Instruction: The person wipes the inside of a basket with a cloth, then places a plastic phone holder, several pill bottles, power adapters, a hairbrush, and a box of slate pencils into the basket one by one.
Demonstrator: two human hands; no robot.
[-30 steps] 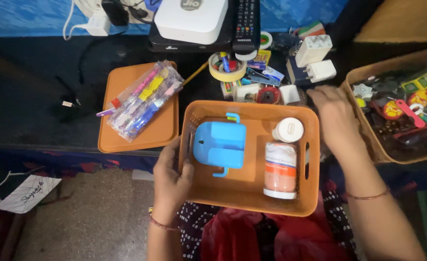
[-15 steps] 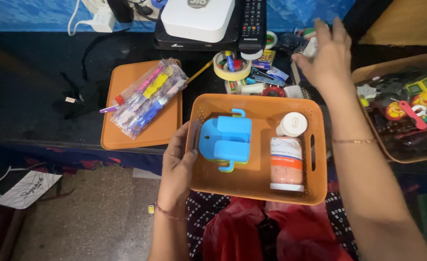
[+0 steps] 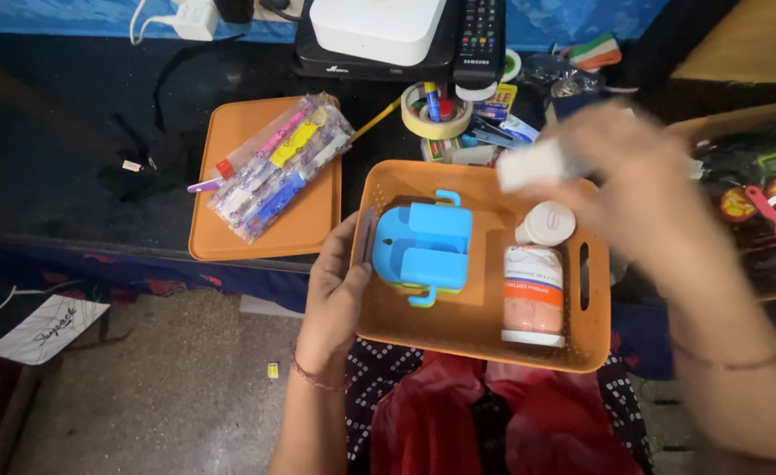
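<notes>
Orange plastic, perforated and thin-walled: that is the basket (image 3: 484,330) I steady on my lap with my left hand (image 3: 335,299), thumb hooked over its left rim and fingers under the edge. My right hand (image 3: 643,189) is blurred above the basket's far right corner, closed round a small white block (image 3: 533,165) that looks like a plug adapter; I judge it light, hard and smooth, best pinched across its flat sides, since the slick casing could slip from a loose hold. Inside the basket lie a blue plastic holder (image 3: 423,246) on the left and, on the right, a bottle (image 3: 533,295) on its side with an orange label, a round white lid (image 3: 548,222) just beyond it. The basket itself should flex a little if lifted by one rim, so the slot handle on the right wall seems the firmer place to take it. Left of it, on the dark table (image 3: 71,141), a flat orange lid (image 3: 304,224) bears a clear packet of pens (image 3: 278,171).
</notes>
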